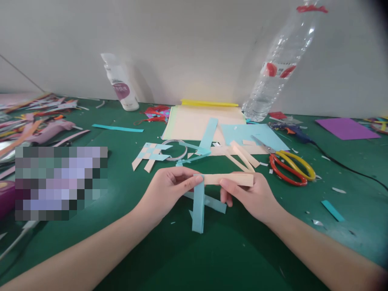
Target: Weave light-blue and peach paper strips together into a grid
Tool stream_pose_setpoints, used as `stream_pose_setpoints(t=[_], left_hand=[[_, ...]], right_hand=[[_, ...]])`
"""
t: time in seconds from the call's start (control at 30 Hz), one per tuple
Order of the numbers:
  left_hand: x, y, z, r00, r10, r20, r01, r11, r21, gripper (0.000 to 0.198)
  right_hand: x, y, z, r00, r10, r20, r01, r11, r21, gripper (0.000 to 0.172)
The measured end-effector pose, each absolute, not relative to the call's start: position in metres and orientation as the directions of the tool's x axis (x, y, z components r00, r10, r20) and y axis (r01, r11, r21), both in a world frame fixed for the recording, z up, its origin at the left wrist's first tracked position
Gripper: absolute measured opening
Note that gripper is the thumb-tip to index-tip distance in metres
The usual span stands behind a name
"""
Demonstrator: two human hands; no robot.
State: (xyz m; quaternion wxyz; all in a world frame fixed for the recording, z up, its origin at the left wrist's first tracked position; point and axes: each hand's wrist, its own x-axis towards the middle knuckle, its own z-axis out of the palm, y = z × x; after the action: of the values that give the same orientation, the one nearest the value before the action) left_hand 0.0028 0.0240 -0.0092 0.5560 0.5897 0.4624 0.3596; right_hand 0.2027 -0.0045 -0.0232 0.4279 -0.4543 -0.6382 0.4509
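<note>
My left hand [174, 186] pinches a blue paper strip [198, 210] where it crosses a cream paper strip [214, 179]. The blue strip hangs down from that corner, and the cream one runs sideways to the right. My right hand [250, 194] is closed on the cream strip, thumb in front and fingers behind. Another blue strip [215, 203] shows behind and below the hands. Just beyond the left hand lies a small woven piece [151, 152] of blue and cream strips, beside a roll of clear tape [185, 152].
Scissors [291, 167] with red and yellow handles lie right of the hands. Behind are cream sheets [188, 121], blue paper [254, 133], a plastic bottle [275, 68] and a white bottle [123, 91]. A glue gun [292, 131] trails its cord rightward. Paper strips [33, 117] heap at left.
</note>
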Motion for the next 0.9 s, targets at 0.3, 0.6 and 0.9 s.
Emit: stream_pose_setpoints(t=[0.3, 0.6, 0.9], left_hand=[[-0.003, 0.035, -0.008, 0.067, 0.996, -0.063, 0.049, 0.060, 0.997, 0.019], [-0.007, 0.042, -0.008, -0.046, 0.993, -0.111, -0.112, 0.105, 0.988, 0.020], [-0.010, 0.046, -0.011, -0.023, 0.993, -0.112, -0.122, 0.108, 0.987, 0.020]], right_hand=[[0.215, 0.007, -0.029, 0.098, 0.967, 0.235, 0.181, 0.215, -0.960, 0.026], [0.207, -0.002, -0.027, -0.404, 0.818, 0.410, 0.589, 0.575, -0.567, 0.019], [0.208, -0.003, -0.025, -0.551, 0.790, 0.269, 0.620, 0.603, -0.502, 0.018]])
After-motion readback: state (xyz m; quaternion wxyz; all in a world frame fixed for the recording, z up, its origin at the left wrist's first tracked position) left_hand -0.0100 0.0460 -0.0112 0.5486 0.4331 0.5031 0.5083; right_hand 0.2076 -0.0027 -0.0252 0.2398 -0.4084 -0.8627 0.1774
